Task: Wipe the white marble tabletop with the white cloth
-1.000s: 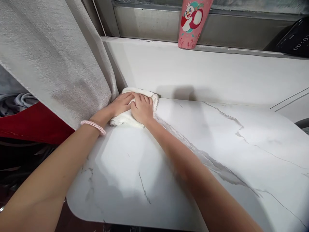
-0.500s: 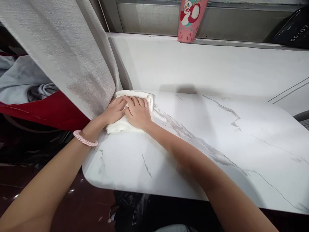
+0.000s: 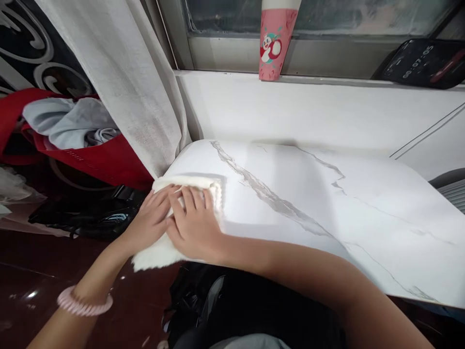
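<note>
A white cloth [image 3: 189,182] lies folded at the near left end of a white marble-patterned table [image 3: 272,213], and its near corner hangs past the front edge. Flat on top of it, my right hand [image 3: 196,228] presses down with fingers stretched and slightly spread. My left hand [image 3: 154,218] rests beside it on the cloth's left part, fingers extended and their tips touching the right hand's fingers. A pink coil band [image 3: 85,303] circles my left wrist. The hands cover the cloth's middle.
A light curtain [image 3: 145,87] hangs at the table's left end. Beyond it is a red bag [image 3: 98,162] with grey clothes [image 3: 72,118]. On the sill stand a pink cup [image 3: 276,43] and a black phone [image 3: 425,63] showing a timer. Black bags [image 3: 105,213] lie low at left.
Both hands have slid the cloth from the table's back left toward me, to the front edge. The camera view has shifted, showing more of the window and the red bag.
</note>
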